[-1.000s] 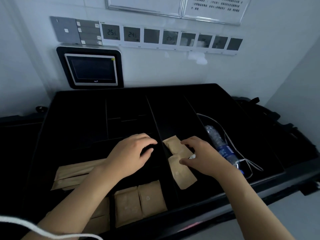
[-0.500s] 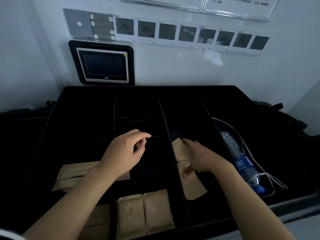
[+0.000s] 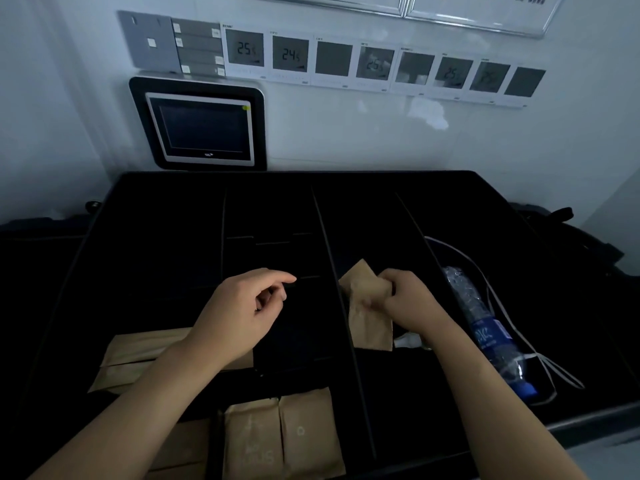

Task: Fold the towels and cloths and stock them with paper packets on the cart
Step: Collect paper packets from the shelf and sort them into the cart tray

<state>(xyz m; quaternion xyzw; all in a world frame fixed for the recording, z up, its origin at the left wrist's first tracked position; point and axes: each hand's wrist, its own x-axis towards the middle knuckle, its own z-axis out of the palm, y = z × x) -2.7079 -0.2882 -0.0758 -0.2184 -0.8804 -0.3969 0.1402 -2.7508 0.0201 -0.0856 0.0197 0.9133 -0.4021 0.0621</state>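
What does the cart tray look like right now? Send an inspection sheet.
Surface: black divided cart tray, dim light.
Job's things: brown paper packets lifted in the third compartment; two packets side by side at the front; long packets at left. No towels seen.
Clutter: plastic water bottle lying in the right compartment.
Hands: right hand pinches the packets; left hand holds nothing, fingers loosely curled.
Cables: white cord looped around the bottle.
Surroundings: wall touchscreen, thermostat displays.

Far compartments (image 3: 270, 216) seemingly free
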